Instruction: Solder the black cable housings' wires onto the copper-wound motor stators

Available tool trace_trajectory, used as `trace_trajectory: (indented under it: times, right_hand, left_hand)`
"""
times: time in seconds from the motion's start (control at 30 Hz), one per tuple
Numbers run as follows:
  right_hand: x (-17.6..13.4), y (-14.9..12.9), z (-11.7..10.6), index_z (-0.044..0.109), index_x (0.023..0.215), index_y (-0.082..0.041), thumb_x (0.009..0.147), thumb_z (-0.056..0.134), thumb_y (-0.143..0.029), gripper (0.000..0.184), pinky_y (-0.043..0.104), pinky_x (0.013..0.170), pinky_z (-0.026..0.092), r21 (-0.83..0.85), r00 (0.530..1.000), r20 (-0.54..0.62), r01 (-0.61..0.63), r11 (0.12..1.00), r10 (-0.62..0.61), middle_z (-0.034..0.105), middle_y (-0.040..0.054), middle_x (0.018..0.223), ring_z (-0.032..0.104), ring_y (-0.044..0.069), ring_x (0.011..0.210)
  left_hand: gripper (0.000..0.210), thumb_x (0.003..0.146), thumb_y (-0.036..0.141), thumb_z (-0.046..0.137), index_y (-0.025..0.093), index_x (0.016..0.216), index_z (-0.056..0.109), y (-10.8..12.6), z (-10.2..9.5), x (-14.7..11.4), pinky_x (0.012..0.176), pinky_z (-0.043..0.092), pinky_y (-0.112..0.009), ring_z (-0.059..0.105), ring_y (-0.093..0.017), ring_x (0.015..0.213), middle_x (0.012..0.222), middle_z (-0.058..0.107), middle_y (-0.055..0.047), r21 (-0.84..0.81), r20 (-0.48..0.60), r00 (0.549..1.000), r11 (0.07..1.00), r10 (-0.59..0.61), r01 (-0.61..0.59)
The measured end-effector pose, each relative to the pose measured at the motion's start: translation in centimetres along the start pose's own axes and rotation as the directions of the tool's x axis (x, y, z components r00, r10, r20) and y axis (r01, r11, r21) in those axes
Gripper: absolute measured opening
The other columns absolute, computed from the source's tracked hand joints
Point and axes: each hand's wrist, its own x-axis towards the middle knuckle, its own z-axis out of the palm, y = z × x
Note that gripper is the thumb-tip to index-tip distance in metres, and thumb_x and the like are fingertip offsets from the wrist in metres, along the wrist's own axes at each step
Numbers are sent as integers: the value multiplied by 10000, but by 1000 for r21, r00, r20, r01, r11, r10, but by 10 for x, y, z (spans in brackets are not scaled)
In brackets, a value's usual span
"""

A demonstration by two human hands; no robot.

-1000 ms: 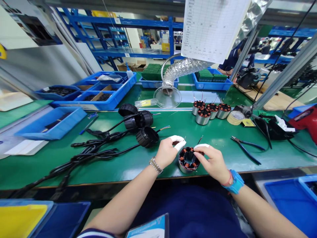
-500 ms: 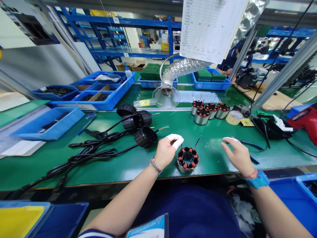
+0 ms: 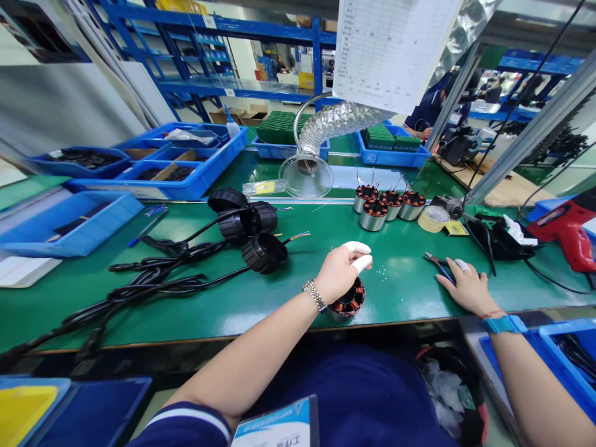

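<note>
A motor stator [image 3: 347, 304] with copper windings and a metal shell stands near the bench's front edge. Over its far right side is my left hand [image 3: 342, 270], white covers on thumb and forefinger. Those fingertips come together in a pinch; whatever lies between them is hidden. To the right, my right hand [image 3: 468, 288] lies low over the blue handles of cutting pliers [image 3: 440, 266], thumb and fingers spread on either side. The pliers' jaws point away to the left. Several more stators [image 3: 374, 215], with upright wire leads, are grouped farther back.
Black round housings [image 3: 264, 253] with coiled black cables lie left. A clear suction hood [image 3: 307, 176] hangs behind them on a foil duct. Blue bins [image 3: 74, 223] line the left side. A yellowish tape roll [image 3: 433, 218] and a red tool [image 3: 565, 233] are at right.
My left hand has shifted from the stator's left lead to its far right side, covering part of it. My right hand has come down onto the pliers' handles. The view has turned slightly.
</note>
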Motion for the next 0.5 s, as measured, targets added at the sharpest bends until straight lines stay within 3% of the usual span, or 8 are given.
trace_trajectory:
  times: [0.3,0.37,0.5]
  right_hand:
    - [6,-3,-13,531,1169,-134,900,266,-370,445,512,781,383,-3,998,-47,31,1000,-31,605,169,927,533,295,857]
    - [8,-10,-25,515,1178,-112,906,262,-358,446,465,783,409,96,994,-100,55,994,-46,604,167,916,545,281,857]
    - [9,-40,-67,424,1259,-149,908,298,-342,420,359,797,451,346,958,-236,238,908,-161,555,147,1069,544,244,961]
  left_hand:
    - [159,715,292,606,137,685,593,-2,2,0,680,489,-286,613,-154,697,706,642,-45,-133,-63,998,991,-3,-5]
    - [142,702,272,611,136,668,585,-1,3,0,692,487,-293,610,-154,701,696,635,-39,-146,-85,996,989,6,-18]
    - [125,695,250,611,141,647,571,-2,4,0,700,483,-286,610,-154,722,696,626,-30,-151,-120,992,988,27,-45]
